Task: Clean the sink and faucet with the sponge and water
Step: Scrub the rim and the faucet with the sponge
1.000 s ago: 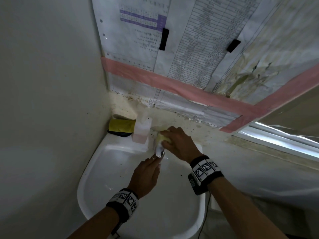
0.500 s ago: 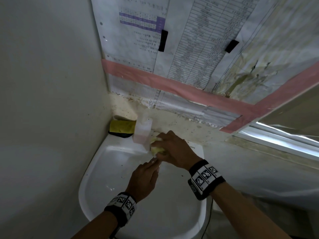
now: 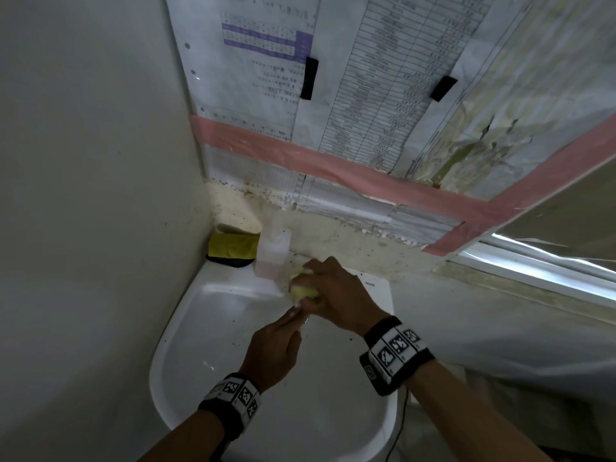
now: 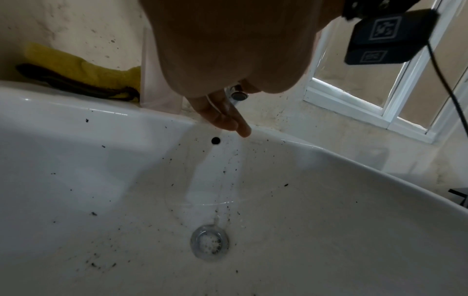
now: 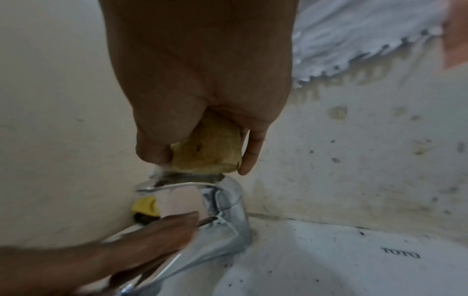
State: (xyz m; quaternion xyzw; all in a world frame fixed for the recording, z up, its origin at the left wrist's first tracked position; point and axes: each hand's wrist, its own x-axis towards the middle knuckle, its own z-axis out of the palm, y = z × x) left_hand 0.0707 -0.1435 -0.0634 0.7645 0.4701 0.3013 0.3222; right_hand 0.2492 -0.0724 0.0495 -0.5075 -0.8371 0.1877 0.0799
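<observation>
The sponge (image 5: 210,148) sits on top of the chrome faucet (image 5: 222,212), at the back edge of the white sink (image 3: 213,315). The right hand (image 3: 336,295) grips it from above: thumb on one side, fingers on the other, curled round the yellow block so that its lower face bears on the faucet's top. This grip appears chosen to let the person scrub the curved metal under pressure.

The left hand (image 3: 273,351) reaches up from the basin to the faucet spout. Its fingers (image 4: 222,118) are extended and nearly straight, lying against the spout; they hold nothing that can be made out. The likely purpose is to steady the faucet, or to rub it, while the sponge works above.

A thin sheet of water lies down the rear wall of the basin to the drain (image 4: 210,243). Dark specks are scattered over the basin, so the sink itself does not yet look clean.

Just beside the faucet, on the sink's back ledge, stands a pale pink bottle (image 3: 271,255). Further into the corner lies a yellow cloth (image 3: 233,248) over a dark pad.
</observation>
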